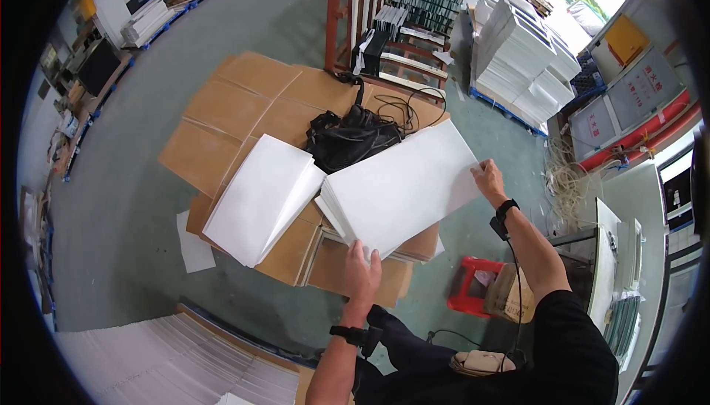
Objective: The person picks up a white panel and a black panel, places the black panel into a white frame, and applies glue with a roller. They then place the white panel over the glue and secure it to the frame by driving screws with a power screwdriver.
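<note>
White, flat rectangular sheets in a layered stack (407, 183) lie just right of the centre of the frame, their left edges fanned into several thin layers. The right hand (488, 181) is at the stack's right-hand edge, its grip clamped on the sheets there. The left hand (362, 275) is at the stack's lower edge, thumb and fingers slightly apart and pointing up the frame; I cannot tell whether its grip pinches any sheet. A black band with a small box (357, 336) circles the left wrist, and a similar black band (502, 216) circles the right.

Near the centre, left of the sheets, a second white stack of rectangular sheets (259, 198) lies tilted on broad brown flattened cardboard (225, 113). Between and above the two stacks sits a crumpled black fabric bag (351, 140), with a thin black cable (408, 111) looped at its right. Toward the lower right, a red plastic stool (464, 298) stands on the grey-green floor (126, 205), just beside a brown cardboard box (510, 294).
</note>
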The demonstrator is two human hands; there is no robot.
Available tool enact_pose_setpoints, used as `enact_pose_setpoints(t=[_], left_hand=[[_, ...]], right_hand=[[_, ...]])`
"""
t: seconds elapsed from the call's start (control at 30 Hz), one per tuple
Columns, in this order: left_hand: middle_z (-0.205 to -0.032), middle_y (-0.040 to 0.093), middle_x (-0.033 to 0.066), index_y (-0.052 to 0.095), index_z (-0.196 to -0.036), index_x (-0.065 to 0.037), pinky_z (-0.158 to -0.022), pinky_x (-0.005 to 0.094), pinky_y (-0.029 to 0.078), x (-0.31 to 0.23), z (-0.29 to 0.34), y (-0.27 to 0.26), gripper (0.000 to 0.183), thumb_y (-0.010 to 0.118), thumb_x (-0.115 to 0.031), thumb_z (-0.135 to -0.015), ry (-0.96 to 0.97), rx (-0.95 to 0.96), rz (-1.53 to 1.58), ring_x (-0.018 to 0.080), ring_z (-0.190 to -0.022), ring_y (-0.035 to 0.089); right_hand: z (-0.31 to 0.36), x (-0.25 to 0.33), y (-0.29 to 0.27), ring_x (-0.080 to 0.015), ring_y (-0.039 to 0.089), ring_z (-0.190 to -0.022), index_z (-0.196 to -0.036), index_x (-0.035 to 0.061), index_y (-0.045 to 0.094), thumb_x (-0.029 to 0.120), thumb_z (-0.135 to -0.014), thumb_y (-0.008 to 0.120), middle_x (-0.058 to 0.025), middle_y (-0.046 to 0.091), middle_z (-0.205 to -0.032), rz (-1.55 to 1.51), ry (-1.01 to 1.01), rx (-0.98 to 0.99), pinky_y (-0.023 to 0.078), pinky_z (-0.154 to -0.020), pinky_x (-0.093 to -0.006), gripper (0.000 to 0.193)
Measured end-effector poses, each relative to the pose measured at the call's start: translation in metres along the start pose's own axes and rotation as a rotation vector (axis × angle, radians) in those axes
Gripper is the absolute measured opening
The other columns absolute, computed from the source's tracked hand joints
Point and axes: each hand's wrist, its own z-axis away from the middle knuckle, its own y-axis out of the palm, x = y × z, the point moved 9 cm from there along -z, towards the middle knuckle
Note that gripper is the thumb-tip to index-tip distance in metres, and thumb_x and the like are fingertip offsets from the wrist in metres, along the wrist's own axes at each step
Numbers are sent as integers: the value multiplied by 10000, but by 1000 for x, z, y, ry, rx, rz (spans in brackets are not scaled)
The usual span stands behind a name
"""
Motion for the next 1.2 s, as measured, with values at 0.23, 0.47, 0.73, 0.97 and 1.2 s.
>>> enact_pose_setpoints(t=[0.23,0.47,0.73,0.97,1.2], left_hand=[[-1349,600,267,477,-1431,63,-1083,476,456,9,21,-39,551,656,-227,-998,6,-145,117,398,-1270,571],[-863,762,78,736,-1049,-13,-760,283,564,12,139,-90,294,628,-287,-1056,-303,205,467,146,-811,718],[-1261,678,98,563,-1377,-15,-929,341,595,63,271,-73,429,631,-296,-1061,-597,181,1167,184,-1100,684],[-1108,690,74,626,-1242,-3,-884,353,564,190,449,-169,355,644,-300,-1048,-781,-592,1325,174,-1016,677],[-1012,657,48,644,-1164,-28,-816,343,563,281,667,-198,283,674,-267,-1015,-1023,-1110,1273,162,-898,651]], right_hand=[[14,-9,-26,-73,563,-783,-1090,40,685,269,-1008,676,34,626,-884,-857,76,443,436,-690,-242,243],[96,0,-72,-133,682,-973,-1266,45,630,224,-1057,591,-32,711,-1096,-1191,165,598,547,-869,-297,277],[284,82,59,-51,605,-758,-1084,102,714,151,-1020,650,59,688,-881,-988,197,1059,459,-679,-206,104],[496,225,111,-164,682,-1030,-1289,1,650,205,-1003,676,-70,732,-1123,-594,-79,1538,558,-922,-355,353],[684,261,208,-130,655,-715,-1079,-14,665,285,-1010,678,-62,684,-832,39,-670,1765,555,-652,-305,307]])
